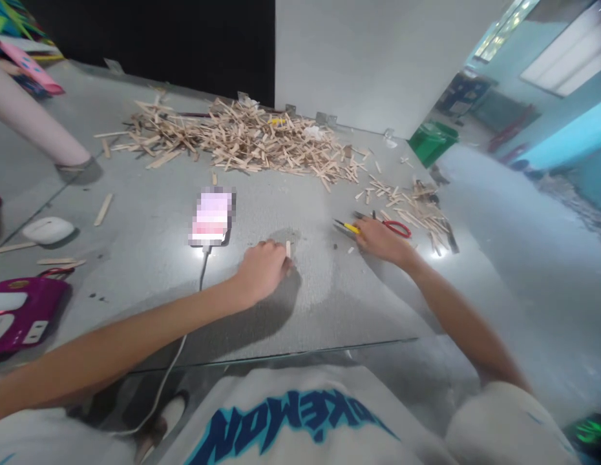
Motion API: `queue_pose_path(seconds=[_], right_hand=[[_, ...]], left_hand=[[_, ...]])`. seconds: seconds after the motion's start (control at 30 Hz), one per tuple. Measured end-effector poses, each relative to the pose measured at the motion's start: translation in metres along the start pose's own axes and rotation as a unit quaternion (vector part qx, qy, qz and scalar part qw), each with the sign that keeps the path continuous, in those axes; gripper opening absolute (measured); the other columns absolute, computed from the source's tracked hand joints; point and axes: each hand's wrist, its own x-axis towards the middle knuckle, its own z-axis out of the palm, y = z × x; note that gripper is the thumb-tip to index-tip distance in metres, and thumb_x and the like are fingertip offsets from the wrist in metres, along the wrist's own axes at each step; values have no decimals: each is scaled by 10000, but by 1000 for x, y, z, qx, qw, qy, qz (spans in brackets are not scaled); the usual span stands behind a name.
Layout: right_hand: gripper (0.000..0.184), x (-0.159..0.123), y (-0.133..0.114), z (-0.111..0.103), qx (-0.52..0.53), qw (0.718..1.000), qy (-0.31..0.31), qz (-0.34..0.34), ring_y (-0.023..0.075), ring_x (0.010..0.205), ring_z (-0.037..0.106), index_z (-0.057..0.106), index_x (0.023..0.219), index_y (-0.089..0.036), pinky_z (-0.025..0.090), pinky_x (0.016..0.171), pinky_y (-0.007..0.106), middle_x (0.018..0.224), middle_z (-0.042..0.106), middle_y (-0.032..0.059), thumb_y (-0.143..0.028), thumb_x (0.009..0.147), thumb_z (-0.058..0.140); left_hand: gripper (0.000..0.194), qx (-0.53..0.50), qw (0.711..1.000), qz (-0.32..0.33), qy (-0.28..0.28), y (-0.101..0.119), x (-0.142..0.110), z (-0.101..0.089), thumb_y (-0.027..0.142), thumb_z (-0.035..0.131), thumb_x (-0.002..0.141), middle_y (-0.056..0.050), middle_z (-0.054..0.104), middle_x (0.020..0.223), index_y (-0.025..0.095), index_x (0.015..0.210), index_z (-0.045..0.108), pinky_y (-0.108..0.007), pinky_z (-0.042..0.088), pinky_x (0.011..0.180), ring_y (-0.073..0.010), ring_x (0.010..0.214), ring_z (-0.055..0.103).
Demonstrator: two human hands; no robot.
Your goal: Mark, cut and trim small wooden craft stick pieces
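My left hand (262, 271) is closed above the grey table, with a short piece of wooden stick (288, 248) pinched at its fingertips. To its right, my right hand (382, 239) is closed around a slim yellow-handled tool (349, 227) whose thin dark tip points left. I cannot make out the tool's exact kind. Just behind the right hand lies a red-handled tool (398, 228), partly hidden by the fingers. Small bits lie on the table between the two hands.
A large heap of broken wooden sticks (252, 139) spreads along the back. A smaller heap (421, 210) lies at the right. A phone (212, 216) with a white cable (202, 271), a white mouse (48, 229) and a purple device (33, 310) are on the left.
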Motion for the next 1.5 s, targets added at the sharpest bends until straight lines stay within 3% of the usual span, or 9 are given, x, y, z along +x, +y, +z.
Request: queue_pose_path(seconds=[0.1, 0.2, 0.43, 0.67, 0.83, 0.93, 1.03, 1.17, 1.5], right_hand=[[270, -10, -3, -10, 58, 998, 28, -27, 299, 1180, 696, 666, 1249, -130, 509, 1036, 392, 1274, 723, 188, -199, 1072, 474], [223, -22, -10, -21, 151, 987, 39, -33, 287, 1028, 712, 662, 1129, -172, 514, 917, 388, 1118, 756, 136, -219, 1046, 460], [248, -45, -23, -27, 317, 944, -74, -57, 185, 749, 675, 684, 953, -210, 478, 718, 305, 853, 733, 19, -302, 1052, 476], [320, -57, -38, -16, 287, 948, -78, -116, 207, 827, 697, 754, 1152, -202, 476, 738, 317, 963, 780, 52, -472, 1037, 626], [376, -64, -45, -17, 259, 954, -49, -144, 198, 802, 704, 745, 1204, -167, 469, 728, 315, 1005, 801, 87, -384, 1130, 448], [401, -67, -47, -15, 254, 956, -23, -143, 228, 878, 735, 741, 1282, -143, 486, 761, 324, 1075, 814, 109, -447, 1108, 546], [379, -68, -49, -10, 264, 951, -11, -158, 228, 878, 748, 765, 1287, -146, 504, 772, 318, 1068, 829, 103, -434, 1062, 662], [288, -67, -53, -5, 249, 947, -6, -204, 208, 835, 735, 806, 1216, -167, 504, 760, 310, 1010, 837, 83, -327, 1097, 598], [322, -62, -56, 1, 217, 945, 6, -246, 200, 816, 707, 804, 1246, -161, 486, 738, 305, 968, 817, 86, -333, 1138, 554]], left_hand=[[292, -13, 1000, -6, -18, 2, 1, 0, 365, 597, 1036, -132, 701, 813, 177, 835, 693, -375, 554, 591, -295, 759, 717], [199, -40, 999, 1, -37, 5, 3, 1, 252, 589, 1008, -135, 716, 873, 163, 881, 714, -369, 554, 638, -285, 813, 716], [121, -123, 988, 35, -89, -6, 7, -2, 127, 603, 939, -118, 727, 963, 175, 940, 715, -389, 550, 800, -291, 965, 692], [174, -171, 972, 40, -159, -11, 12, -20, 167, 533, 990, -112, 758, 941, 187, 913, 687, -370, 512, 786, -274, 899, 703], [192, -338, 892, -32, -298, -8, 22, -31, 231, 551, 1012, -26, 756, 719, 202, 896, 701, -296, 485, 599, -192, 608, 711], [223, -358, 868, -32, -343, -7, 25, -28, 255, 602, 990, -28, 752, 693, 190, 807, 712, -273, 465, 559, -175, 573, 710], [240, -366, 864, -28, -345, -7, 26, -22, 263, 635, 977, -25, 742, 670, 185, 767, 722, -257, 448, 548, -156, 547, 688], [272, -368, 862, -36, -346, -7, 28, -20, 256, 638, 985, -33, 741, 663, 177, 741, 729, -249, 437, 556, -146, 539, 670], [253, -354, 861, -17, -366, -12, 33, -18, 275, 646, 961, -25, 710, 624, 186, 747, 748, -257, 392, 537, -147, 531, 615]])
